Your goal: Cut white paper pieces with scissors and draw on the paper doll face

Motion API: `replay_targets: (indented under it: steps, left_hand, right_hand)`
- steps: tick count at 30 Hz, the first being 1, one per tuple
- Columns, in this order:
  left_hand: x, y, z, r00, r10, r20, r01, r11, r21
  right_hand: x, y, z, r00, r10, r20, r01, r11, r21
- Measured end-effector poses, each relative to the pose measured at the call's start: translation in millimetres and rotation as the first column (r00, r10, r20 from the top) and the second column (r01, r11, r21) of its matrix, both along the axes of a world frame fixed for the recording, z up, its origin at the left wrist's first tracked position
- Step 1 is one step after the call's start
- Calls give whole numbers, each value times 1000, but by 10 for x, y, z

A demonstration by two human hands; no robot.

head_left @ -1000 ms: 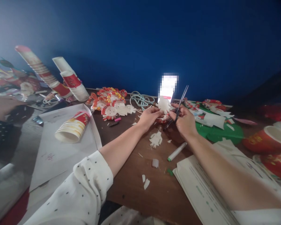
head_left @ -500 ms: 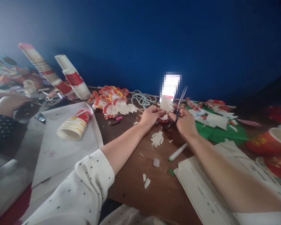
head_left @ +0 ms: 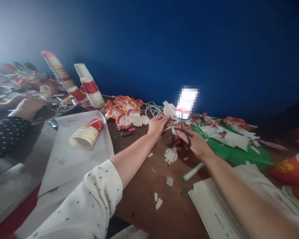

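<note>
Pinched in the fingers of my left hand [head_left: 156, 126] is a white paper cutout [head_left: 169, 110] with a notched edge, raised in front of the lit phone screen [head_left: 188, 101]. My right hand [head_left: 195, 141] grips a pair of scissors [head_left: 183, 131], fingers in the dark handles and blades pointing up beside the cutout. I cannot tell whether the blades touch it. Below my hands, a second figure-shaped white cutout [head_left: 170, 156] lies flat on the brown table [head_left: 139, 199], near a white marker with a green end [head_left: 193, 172].
Paper cups [head_left: 86, 136] lie on a white box lid [head_left: 54, 169] at left. Stacked cups [head_left: 92, 91] lean by the blue wall. Red-and-white cutouts [head_left: 124, 113] pile up behind my left arm. Green sheet [head_left: 235, 152] and papers [head_left: 214, 202] lie right. Another person's hand [head_left: 31, 108] is far left.
My left hand has turned the cutout and shifted it slightly left. The scissors in my right hand have moved lower and tilted the other way. The whole view has shifted a little.
</note>
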State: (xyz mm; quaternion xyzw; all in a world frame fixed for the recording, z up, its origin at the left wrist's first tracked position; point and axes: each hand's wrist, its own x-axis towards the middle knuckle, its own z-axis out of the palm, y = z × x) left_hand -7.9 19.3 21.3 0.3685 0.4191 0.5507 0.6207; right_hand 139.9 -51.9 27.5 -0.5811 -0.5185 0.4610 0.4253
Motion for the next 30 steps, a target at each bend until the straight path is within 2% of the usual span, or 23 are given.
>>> replay_targets:
  steps: [3,5,19,30]
  left_hand:
    - [-6,19,13,999,20,35,-21,1000,5]
    - [1,23,6,999,18,48,-18,1000,7]
    - [24,-57,79,1000,-2,-29,1,999,-32]
    - [43,-73,116,999,-6,-47,3,998,-59]
  right_hand:
    - [-19,-38,5,989,124,84,-120,992,-42]
    - [-23,-51,1,981,152,120,-148,988,-41]
    - [-40,-74,22,980,116,160,-123,992,39]
    - [-16,-55,9,982,124,145,-130,991,34]
